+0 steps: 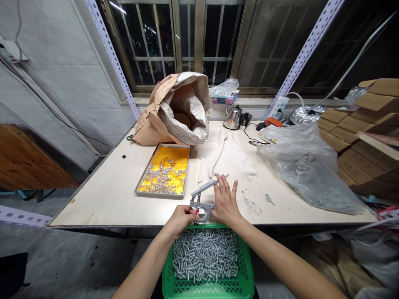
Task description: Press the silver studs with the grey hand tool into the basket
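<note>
A small grey hand press (208,206) with a raised lever (204,188) and a spring stands at the table's front edge. My left hand (181,216) is closed in a pinch at its lower front, beside a small red part. What the fingertips hold there is too small to make out. My right hand (227,204) is open, fingers spread, beside the press; its fingertips are by the upper end of the lever. Just below both hands, a green plastic basket (246,272) holds a heap of small silvery metal screw-like pieces (204,253).
Left of the press, a shallow tray (160,195) with a yellow lining carries more metal pieces. Behind it lies a large open paper sack (149,124). A white cloth (230,158), a kettle (233,118), a clear plastic bag (305,174) and stacked cardboard boxes (368,141) are further right.
</note>
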`<state>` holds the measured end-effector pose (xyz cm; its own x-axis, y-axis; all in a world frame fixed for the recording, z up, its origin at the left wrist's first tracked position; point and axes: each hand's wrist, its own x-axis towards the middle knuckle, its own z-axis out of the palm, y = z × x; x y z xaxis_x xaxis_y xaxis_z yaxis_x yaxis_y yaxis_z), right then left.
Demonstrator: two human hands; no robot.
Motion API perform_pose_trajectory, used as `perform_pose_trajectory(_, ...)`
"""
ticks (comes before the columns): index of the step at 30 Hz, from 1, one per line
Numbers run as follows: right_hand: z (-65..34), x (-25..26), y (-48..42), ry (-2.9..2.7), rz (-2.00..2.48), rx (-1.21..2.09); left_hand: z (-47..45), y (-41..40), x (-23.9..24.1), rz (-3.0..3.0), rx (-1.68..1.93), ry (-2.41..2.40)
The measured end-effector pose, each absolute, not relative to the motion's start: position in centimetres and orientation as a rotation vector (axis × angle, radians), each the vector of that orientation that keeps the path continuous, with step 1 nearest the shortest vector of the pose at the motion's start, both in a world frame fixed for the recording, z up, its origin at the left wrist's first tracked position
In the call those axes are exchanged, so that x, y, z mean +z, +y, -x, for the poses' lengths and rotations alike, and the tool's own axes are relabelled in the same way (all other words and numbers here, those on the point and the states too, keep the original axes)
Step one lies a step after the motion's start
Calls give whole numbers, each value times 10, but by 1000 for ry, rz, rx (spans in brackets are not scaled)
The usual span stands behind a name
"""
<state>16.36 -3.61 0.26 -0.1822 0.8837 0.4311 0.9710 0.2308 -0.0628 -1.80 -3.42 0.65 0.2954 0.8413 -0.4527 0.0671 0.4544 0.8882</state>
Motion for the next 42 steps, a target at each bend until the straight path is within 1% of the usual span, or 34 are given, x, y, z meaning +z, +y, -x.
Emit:
perform_pose_trajectory(5,-166,5,-35,-2086,1695,-327,19,-35,10,-945,640,1154)
perform_pose_trajectory(12,-174,0,-28,-2340,1778,-208,22,-37,24,-698,784,1022)
perform_pose_trajectory(20,-174,6,-18,-2352,1728,-229,18,-43,27,-782,694,1082)
perform_pose_trajectory(24,-176,11,-18,-2319,1600,-227,15,-44,19,-904,722,1160)
perform_pose_trajectory(26,-175,12,-21,-2265,1552,-215,12,-45,14,-963,792,1210)
perform_pose_trajectory(29,-172,12,-26,-2170,1601,-203,10,-47,12,-1017,969,1300)
perform_pose_trajectory(32,-175,13,-31,-2108,1655,-215,20,-55,24,-1093,1207,1377)
perform_pose_trajectory(33,-177,14,-33,-2099,1658,-217,25,-58,32,-1169,1218,1353)
perform_pose_trajectory(34,-179,14,-34,-2097,1656,-218,31,-60,40,-1281,1147,1293)
perform_pose_trajectory(36,-184,14,-37,-2104,1645,-218,44,-59,55,-1548,830,1133)
perform_pose_trajectory(38,-186,14,-38,-2117,1646,-221,55,-46,63,-1746,583,1113)
perform_pose_trajectory(39,-186,13,-39,-2124,1649,-223,59,-34,64,-1819,569,1200)
perform_pose_trajectory(42,-183,11,-39,-2135,1657,-225,64,16,51,-1965,670,1653)
